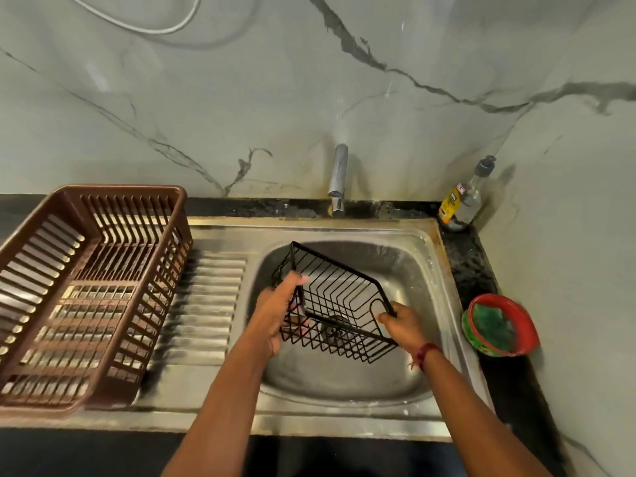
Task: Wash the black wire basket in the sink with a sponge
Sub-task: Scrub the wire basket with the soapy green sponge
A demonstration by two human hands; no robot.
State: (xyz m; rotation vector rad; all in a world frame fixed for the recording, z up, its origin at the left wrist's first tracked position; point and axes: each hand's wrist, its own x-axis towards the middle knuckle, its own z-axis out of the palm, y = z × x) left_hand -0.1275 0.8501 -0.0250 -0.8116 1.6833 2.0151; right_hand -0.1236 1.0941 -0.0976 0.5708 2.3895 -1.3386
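Grips basket tilted inside sink, with left hand curled round the left rim wire and right hand pinching the near right corner. Could drop or swing it against the steel once one hand lets go for sponge, thin wire giving little hold. Means reaching right to red bowl just beside sink, easily tipped; finds nothing between, with tap, bottle and rack well apart.

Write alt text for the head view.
Left hand and right hand hold a tilted black wire basket over the steel sink. A green sponge lies in a red bowl at right; a brown dish rack stands left.
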